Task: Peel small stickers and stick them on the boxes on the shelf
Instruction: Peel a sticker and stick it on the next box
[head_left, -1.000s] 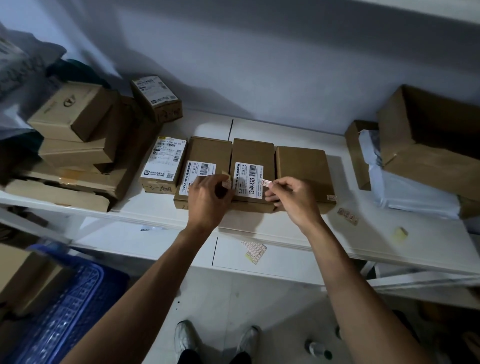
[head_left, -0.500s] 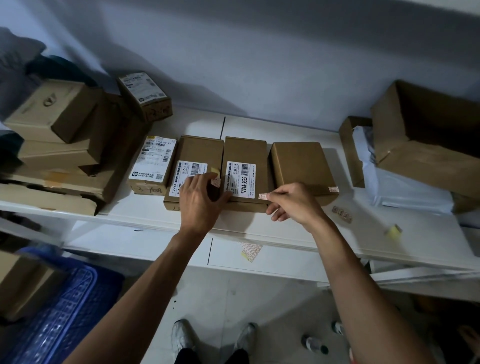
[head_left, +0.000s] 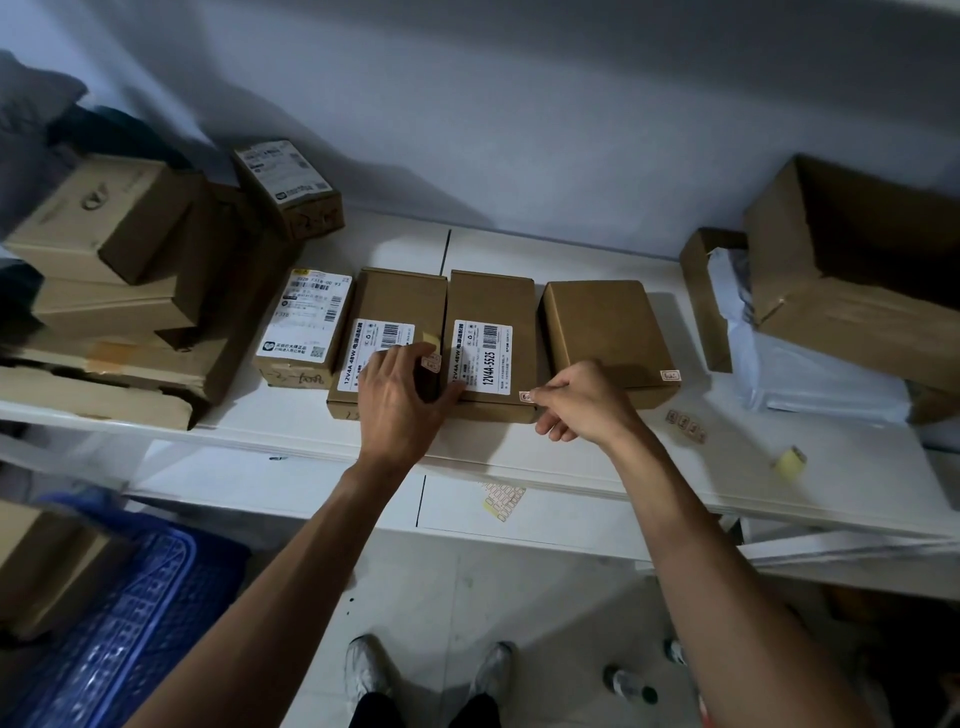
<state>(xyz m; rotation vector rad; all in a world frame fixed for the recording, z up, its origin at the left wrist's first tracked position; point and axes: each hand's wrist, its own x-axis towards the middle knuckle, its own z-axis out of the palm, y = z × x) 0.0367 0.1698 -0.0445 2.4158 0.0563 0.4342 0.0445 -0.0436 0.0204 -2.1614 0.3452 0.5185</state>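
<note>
White shelf (head_left: 571, 457), wall-side, head view.

Item 1: middle box (head_left: 491, 301), brown cardboard, lying flat, long axis running from the shelf's front edge back toward the wall; white barcode label (head_left: 480, 356) on its near half, print reading sideways.

Item 2: small sticker (head_left: 525, 397), pale with red print, at the near right corner of the middle box, its long side along the box's front edge. The right hand (head_left: 582, 402) pinches or presses it between thumb and forefinger; the remaining fingers are curled under. Whether it is fully stuck down cannot be told.

Item 3: left box (head_left: 400, 296), same orientation, touching the middle box. The left hand (head_left: 400, 400) rests flat on its near end, fingers spread and relaxed, grasping nothing; a small sticker and a yellowish tab show just beyond the fingertips.

Item 4: right box (head_left: 602, 327), unlabelled, slightly skewed, a sticker (head_left: 670, 375) at its near right corner.

Item 5: loose sticker strip (head_left: 685, 423) on the shelf, right of the hands; a yellow scrap (head_left: 790, 460) farther right.

Item 6: sticker sheet (head_left: 503, 500) on the lower shelf.
</note>
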